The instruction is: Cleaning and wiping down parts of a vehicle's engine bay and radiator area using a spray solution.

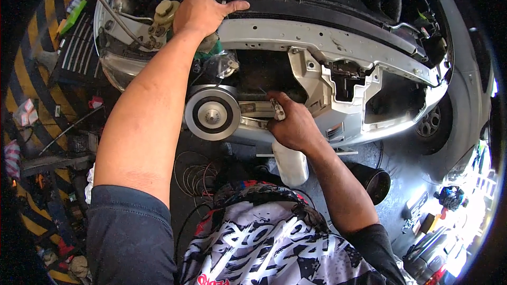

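Note:
My left hand (200, 14) rests on the top edge of the car's radiator area, thumb spread from the fingers and nothing visible in its grasp. Beneath that wrist a green cloth (212, 48) partly shows. In my right hand (294, 124) is a spray gun (278, 111) with a white bottle (291, 164) hanging below it. Its front end points into the dark opening (265, 71) under the pale metal crossmember (277, 33). Left of the gun sits a round metal pulley-like part (212, 114), and a plastic-wrapped fitting (225, 66) lies just above it.
A capped reservoir (164, 12) stands beside my left wrist. Coiled hose or wire (196, 174) lies on the floor, with a black cylindrical container (374, 186) to the right. Tools (79, 43) lie at the left, near yellow-and-black floor stripes (25, 63).

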Demonstrator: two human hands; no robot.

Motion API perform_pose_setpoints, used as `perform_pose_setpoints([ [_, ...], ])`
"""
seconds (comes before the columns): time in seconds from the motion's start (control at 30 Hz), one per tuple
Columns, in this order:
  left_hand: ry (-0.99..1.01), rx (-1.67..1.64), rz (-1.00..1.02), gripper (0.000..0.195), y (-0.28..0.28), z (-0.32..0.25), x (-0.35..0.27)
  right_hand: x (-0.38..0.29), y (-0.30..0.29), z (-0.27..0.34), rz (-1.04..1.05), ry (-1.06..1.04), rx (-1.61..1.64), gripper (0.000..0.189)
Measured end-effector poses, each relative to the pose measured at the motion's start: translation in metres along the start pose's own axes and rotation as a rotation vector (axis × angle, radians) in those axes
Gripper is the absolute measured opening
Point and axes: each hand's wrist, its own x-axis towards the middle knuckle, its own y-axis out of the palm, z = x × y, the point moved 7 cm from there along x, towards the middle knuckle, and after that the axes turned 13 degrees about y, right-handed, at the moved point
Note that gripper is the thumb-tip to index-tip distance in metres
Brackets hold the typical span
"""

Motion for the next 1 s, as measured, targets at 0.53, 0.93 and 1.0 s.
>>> perform_pose_setpoints([
  [0.53,0.021,-0.114,0.039,0.104,0.0,0.005,0.004,-0.02,0.013,0.004,-0.188,0.067,0.129,0.072],
  [0.93,0.095,-0.239,0.143,0.09,-0.003,0.0,0.011,-0.044,0.049,0.023,-0.492,0.283,0.312,0.066],
  [1.0,0.112,-0.249,0.138,0.09,-0.002,0.003,0.012,-0.045,0.056,0.03,-0.509,0.261,0.329,0.066],
])
